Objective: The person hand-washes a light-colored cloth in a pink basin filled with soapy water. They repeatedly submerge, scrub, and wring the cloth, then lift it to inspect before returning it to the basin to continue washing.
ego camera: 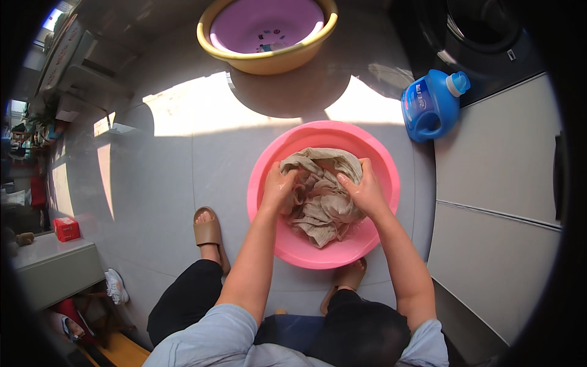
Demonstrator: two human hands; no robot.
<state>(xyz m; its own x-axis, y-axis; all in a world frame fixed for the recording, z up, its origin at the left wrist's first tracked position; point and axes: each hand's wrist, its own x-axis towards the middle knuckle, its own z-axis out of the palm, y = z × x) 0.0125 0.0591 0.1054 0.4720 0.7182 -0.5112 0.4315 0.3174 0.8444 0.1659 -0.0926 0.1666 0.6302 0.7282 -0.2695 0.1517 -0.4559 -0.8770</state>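
Observation:
A wet beige cloth garment [323,206] lies bunched in a pink plastic basin [324,262] on the floor between my feet. My left hand [277,186] grips the cloth at the basin's left side, its thumb over the fabric. On the other side, my right hand [364,190] holds the same cloth, thumb on top and fingers behind. A raised fold of the fabric arches between both hands toward the far rim. Water shows around the lower part of the cloth. Some fingers are hidden behind the fabric.
A blue detergent jug [431,105] stands right of the basin, beside a pale cabinet [495,183]. Ahead sit a yellow basin [266,64] and a purple basin [266,20] nested inside it. A dark front-loading washer [477,50] is at far right.

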